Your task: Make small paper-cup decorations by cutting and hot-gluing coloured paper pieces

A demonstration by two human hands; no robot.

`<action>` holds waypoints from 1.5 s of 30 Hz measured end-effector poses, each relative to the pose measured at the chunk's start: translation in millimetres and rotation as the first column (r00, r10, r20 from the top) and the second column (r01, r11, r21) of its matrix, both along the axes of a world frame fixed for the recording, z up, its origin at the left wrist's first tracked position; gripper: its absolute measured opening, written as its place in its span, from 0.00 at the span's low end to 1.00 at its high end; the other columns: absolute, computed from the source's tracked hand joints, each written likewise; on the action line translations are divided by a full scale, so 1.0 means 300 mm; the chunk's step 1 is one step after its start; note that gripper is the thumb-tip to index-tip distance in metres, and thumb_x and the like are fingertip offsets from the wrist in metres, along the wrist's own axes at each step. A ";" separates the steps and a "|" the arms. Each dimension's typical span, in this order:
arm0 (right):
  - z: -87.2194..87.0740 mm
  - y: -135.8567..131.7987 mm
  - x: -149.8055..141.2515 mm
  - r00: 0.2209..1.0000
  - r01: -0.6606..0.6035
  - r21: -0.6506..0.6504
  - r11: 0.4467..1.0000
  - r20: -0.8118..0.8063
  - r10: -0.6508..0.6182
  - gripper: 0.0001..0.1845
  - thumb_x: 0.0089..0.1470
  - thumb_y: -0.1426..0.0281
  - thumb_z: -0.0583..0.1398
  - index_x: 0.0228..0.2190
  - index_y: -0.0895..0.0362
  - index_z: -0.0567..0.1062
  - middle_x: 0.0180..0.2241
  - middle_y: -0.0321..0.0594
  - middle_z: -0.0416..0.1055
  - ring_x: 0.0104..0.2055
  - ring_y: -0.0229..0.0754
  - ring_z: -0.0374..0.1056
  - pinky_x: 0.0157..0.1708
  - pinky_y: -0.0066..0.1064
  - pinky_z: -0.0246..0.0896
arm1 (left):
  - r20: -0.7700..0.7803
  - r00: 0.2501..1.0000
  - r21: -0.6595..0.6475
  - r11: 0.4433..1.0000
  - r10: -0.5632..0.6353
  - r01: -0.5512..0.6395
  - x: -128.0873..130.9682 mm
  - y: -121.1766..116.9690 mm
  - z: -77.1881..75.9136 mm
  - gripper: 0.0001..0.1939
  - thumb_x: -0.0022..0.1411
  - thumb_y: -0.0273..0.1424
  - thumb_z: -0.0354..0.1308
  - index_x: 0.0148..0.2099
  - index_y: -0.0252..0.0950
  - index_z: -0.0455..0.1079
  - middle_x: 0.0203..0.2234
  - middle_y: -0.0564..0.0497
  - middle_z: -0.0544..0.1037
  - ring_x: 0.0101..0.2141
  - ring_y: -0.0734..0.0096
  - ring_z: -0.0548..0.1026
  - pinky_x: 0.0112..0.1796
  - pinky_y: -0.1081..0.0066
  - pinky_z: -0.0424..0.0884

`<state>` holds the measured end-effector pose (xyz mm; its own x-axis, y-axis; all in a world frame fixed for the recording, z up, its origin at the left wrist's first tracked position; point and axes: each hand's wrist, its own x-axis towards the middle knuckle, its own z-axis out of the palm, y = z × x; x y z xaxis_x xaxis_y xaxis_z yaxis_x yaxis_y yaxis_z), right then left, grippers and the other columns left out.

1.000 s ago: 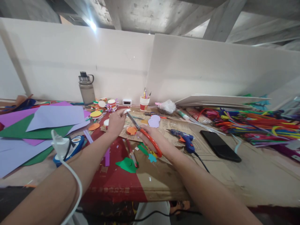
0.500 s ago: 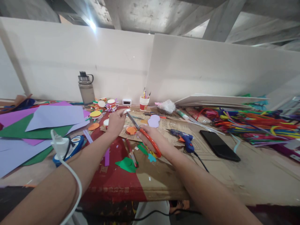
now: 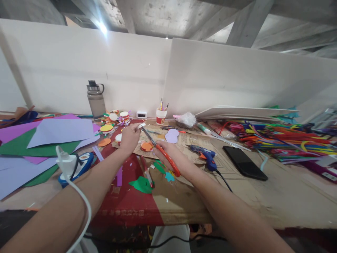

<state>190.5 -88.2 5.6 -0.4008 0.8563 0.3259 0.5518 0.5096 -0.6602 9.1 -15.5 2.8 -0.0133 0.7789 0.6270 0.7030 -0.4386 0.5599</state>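
My right hand (image 3: 167,154) grips red-handled scissors (image 3: 168,160), their metal blades angled up and to the left. Between the fingertips of my left hand (image 3: 131,138) is a small white paper piece (image 3: 141,125), which the blade tips meet. Just below the blades lies an orange round piece (image 3: 146,146). A green paper scrap (image 3: 141,185), a red pen (image 3: 147,172) and a teal flower cutout (image 3: 169,176) rest on the cardboard beneath my hands. Lavender scalloped paper (image 3: 172,136) lies beyond my right hand.
A blue glue gun (image 3: 206,156) and a black phone (image 3: 244,162) lie to the right, before a pile of pipe cleaners (image 3: 284,140). Coloured paper sheets (image 3: 60,133) cover the left side. At the back stand a bottle (image 3: 96,100) and a paper cup of pens (image 3: 161,116).
Both hands stay almost in place, with the scissors still at the white paper piece. The whole view has shifted very slightly.
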 end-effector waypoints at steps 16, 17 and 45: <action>0.005 -0.010 -0.001 0.988 -0.038 -0.272 0.962 -0.155 -0.005 0.07 0.55 0.65 0.55 0.34 0.54 0.68 0.20 0.30 0.61 0.17 0.33 0.60 0.16 0.23 0.54 | 0.130 0.991 0.013 0.999 -0.040 0.038 -0.008 0.018 -0.013 0.11 0.58 0.32 0.50 0.40 0.38 0.72 0.30 0.51 0.76 0.28 0.71 0.71 0.32 0.72 0.64; 0.003 -0.009 0.003 0.986 -0.060 -0.278 0.959 -0.167 0.014 0.08 0.55 0.64 0.56 0.35 0.55 0.68 0.19 0.30 0.61 0.18 0.33 0.60 0.15 0.23 0.54 | 0.131 0.991 0.004 0.999 -0.036 0.036 -0.010 0.020 -0.012 0.10 0.57 0.31 0.51 0.39 0.38 0.72 0.28 0.52 0.75 0.27 0.71 0.70 0.31 0.73 0.63; 0.000 0.069 0.086 0.910 0.175 0.283 0.943 0.319 -0.265 0.21 0.57 0.65 0.53 0.51 0.53 0.69 0.44 0.46 0.74 0.47 0.47 0.68 0.45 0.33 0.60 | 0.900 0.411 -0.126 0.819 -0.142 0.559 -0.020 0.033 0.029 0.15 0.40 0.28 0.64 0.35 0.32 0.70 0.24 0.51 0.77 0.23 0.75 0.73 0.19 0.78 0.62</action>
<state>216.2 -67.4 5.5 -0.3371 0.8477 0.4097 0.8396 0.4675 -0.2766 3.1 -5.7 11.6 -0.0210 0.9884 0.1505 -0.3594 -0.1480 0.9214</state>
